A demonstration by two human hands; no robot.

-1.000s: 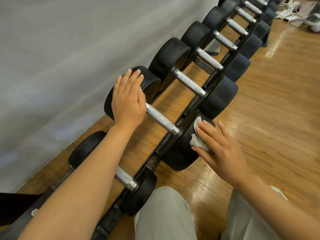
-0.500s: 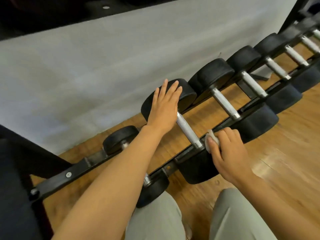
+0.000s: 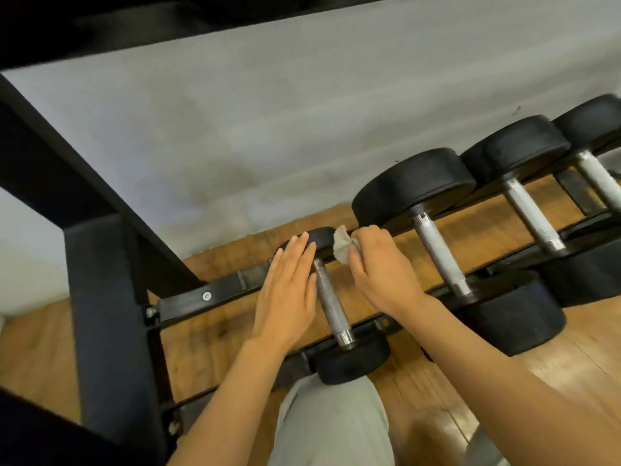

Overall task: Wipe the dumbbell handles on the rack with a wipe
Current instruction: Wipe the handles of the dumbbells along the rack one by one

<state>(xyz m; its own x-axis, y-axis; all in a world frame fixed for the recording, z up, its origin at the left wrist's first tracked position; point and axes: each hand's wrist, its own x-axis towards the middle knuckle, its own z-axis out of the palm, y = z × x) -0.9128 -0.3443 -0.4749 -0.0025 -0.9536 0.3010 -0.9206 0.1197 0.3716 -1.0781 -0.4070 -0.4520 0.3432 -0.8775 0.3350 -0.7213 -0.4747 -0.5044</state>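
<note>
The smallest dumbbell lies at the left end of the black rack [image 3: 232, 289], its knurled steel handle [image 3: 331, 302] bare between two black heads. My left hand [image 3: 289, 292] lies flat with straight fingers, fingertips on the far head, just left of the handle. My right hand [image 3: 379, 267] pinches a crumpled white wipe [image 3: 342, 245] near the far end of that handle, to its right. A larger dumbbell handle [image 3: 438, 252] is next to it on the right.
More dumbbells [image 3: 534, 213] continue along the rack to the right. A thick black rack upright [image 3: 100, 331] stands at left. A grey wall [image 3: 268, 129] is behind, wooden floor [image 3: 504, 381] below, and my grey-trousered knee [image 3: 332, 425] is close to the rack.
Both hands moved from the second dumbbell to the smallest one at the rack's left end. The view swung left. The wipe left the near head and is now at the far end.
</note>
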